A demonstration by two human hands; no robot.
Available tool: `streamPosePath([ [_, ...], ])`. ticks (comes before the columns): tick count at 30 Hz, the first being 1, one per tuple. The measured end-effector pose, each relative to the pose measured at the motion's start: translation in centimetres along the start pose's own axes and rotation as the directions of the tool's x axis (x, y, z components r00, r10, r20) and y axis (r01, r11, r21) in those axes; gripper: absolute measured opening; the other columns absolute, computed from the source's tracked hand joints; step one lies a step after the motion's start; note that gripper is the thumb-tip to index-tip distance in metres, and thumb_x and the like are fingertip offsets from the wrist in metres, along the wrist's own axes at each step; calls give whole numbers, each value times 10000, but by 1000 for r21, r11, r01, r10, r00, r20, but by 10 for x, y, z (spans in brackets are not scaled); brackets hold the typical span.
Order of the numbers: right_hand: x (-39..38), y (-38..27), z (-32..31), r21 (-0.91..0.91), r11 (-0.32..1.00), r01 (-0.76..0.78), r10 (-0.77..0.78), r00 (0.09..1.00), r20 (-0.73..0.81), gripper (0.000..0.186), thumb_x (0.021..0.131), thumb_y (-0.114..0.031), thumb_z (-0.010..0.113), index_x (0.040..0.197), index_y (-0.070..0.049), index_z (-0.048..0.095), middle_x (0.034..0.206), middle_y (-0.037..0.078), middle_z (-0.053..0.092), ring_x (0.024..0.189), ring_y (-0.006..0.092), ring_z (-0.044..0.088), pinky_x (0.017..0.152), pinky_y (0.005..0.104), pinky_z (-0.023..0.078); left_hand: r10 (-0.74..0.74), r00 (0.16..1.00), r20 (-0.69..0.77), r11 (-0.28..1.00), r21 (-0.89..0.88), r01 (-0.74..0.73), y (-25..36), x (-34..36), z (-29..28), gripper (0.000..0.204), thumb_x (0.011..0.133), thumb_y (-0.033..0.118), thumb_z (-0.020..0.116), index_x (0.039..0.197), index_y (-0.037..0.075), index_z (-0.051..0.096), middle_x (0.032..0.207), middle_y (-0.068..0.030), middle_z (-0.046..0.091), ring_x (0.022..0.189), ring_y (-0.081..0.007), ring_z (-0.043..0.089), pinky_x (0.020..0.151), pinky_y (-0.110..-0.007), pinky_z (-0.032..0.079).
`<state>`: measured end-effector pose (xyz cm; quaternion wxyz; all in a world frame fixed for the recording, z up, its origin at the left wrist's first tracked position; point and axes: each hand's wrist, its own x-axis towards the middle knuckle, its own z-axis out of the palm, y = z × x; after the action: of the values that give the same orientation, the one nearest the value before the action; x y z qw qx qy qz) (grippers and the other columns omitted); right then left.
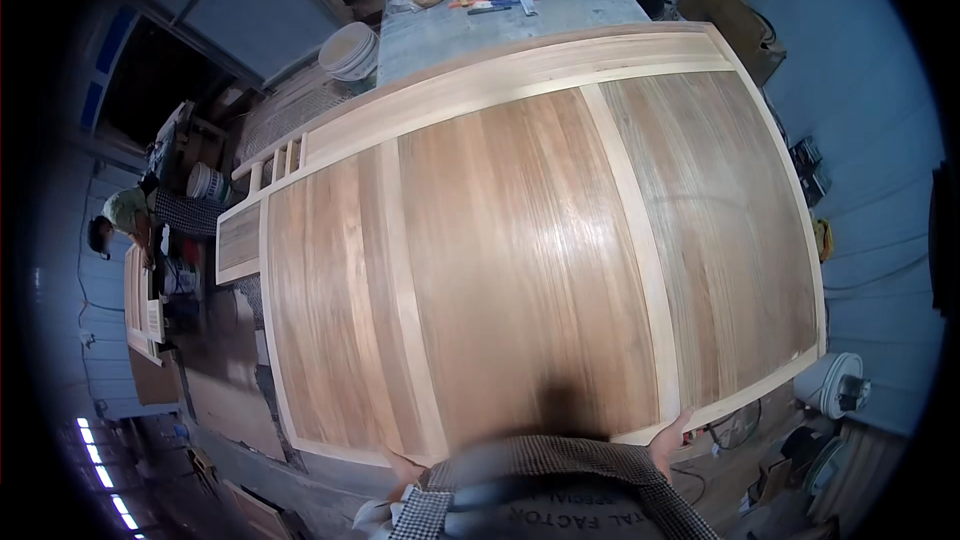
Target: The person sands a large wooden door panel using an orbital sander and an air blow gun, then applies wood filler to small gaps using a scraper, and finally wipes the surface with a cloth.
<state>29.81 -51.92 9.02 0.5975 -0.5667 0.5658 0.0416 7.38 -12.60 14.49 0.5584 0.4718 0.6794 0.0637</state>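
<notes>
From my end I see the large wooden panel (520, 260) spread across the middle of my view, its far edge by the grey table (420, 55). The left hand (404, 467) and right hand (664, 444) touch its near edge — well apart — but most fingers are hidden; I cannot tell whether they clamp it.

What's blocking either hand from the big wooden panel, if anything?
Nothing visible. The left hand and right hand are both right at the near edge of the wooden panel. Whatever is under that edge is hidden.
</notes>
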Motion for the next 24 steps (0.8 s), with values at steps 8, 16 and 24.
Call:
streamPosePath([
  [8,50,-59,50,-215,964,158,-170,985,-37,821,789,-613,434,1054,160,511,1046,231,556,946,297,529,842,359,399,9,990,139,999,-33,-4,-10,4,69,657,672,-86,447,1290,26,255,1165,-194,466,1017,-278,520,761,-323,454],
  [16,46,-62,63,-189,972,138,-136,990,27,852,778,-651,406,1157,111,456,1120,176,531,977,277,519,852,338,397,41,973,227,999,-10,-39,-21,19,85,594,691,-61,464,1258,19,307,1129,-189,492,994,-271,532,746,-320,455],
  [24,55,-53,58,-73,969,237,-229,967,111,763,849,-570,366,1194,108,417,1165,171,501,1023,274,495,875,333,381,29,969,244,999,19,-35,-28,40,59,533,710,-37,480,1226,13,359,1093,-184,518,970,-264,544,731,-317,456],
])
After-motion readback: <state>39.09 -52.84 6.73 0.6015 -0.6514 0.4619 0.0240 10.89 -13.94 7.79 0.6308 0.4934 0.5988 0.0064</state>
